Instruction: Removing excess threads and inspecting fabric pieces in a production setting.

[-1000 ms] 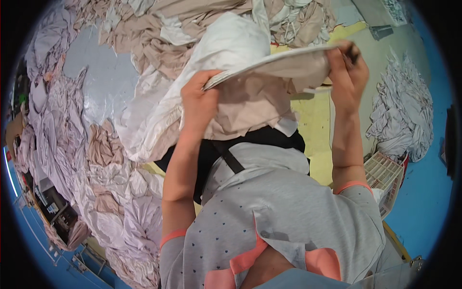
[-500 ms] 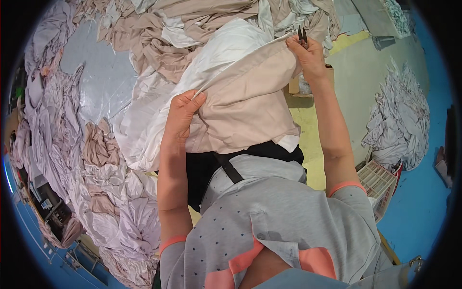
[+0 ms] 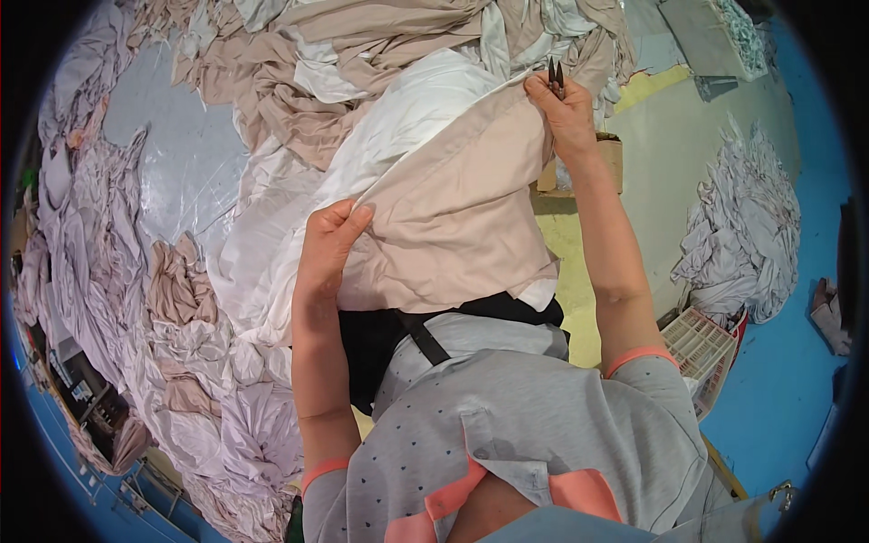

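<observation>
A beige fabric piece [image 3: 453, 217] with a white side hangs across my lap, its folded edge pulled taut between my hands. My left hand [image 3: 333, 242] pinches that edge at its lower left end. Farther up and to the right, my right hand [image 3: 566, 109] grips the other end of the edge. A pair of dark thread snips [image 3: 556, 77] is tucked in the right hand as well, both pointed blades sticking up past the fingers and slightly apart. The white side [image 3: 407, 109] spreads away to the far left of the edge.
Heaps of beige and white cloth [image 3: 290, 100] lie at the far side, with lilac and white cloth [image 3: 217, 398] on the left. An open cardboard box [image 3: 608, 161] stands behind my right forearm. At right, a grey cloth pile [image 3: 742, 226] sits above a plastic basket [image 3: 699, 348].
My left hand has shifted left and toward me along with the cloth edge. The right hand has moved slightly left, still holding the cloth and the snips.
</observation>
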Motion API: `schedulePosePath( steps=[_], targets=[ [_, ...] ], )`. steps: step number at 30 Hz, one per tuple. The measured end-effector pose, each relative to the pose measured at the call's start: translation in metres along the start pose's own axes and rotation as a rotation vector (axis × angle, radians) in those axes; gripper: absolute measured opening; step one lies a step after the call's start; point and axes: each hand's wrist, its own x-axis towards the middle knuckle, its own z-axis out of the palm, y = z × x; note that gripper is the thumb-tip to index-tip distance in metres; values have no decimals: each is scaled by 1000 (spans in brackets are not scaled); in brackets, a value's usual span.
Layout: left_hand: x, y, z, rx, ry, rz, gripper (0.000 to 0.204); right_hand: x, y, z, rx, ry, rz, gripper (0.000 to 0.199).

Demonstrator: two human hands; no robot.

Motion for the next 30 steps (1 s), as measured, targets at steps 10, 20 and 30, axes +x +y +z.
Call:
schedulePosePath(
  steps=[10,20,30],
  targets=[
    [-2,3,-10,2,-12,4,20,9,6,7,24,26,7,10],
    [-5,3,-5,-17,-55,-59,17,25,20,-10,67,34,-9,5],
    [-11,5,-14,-21,-154,-102,16,45,19,-29,-135,91,-121,11]
  ],
)
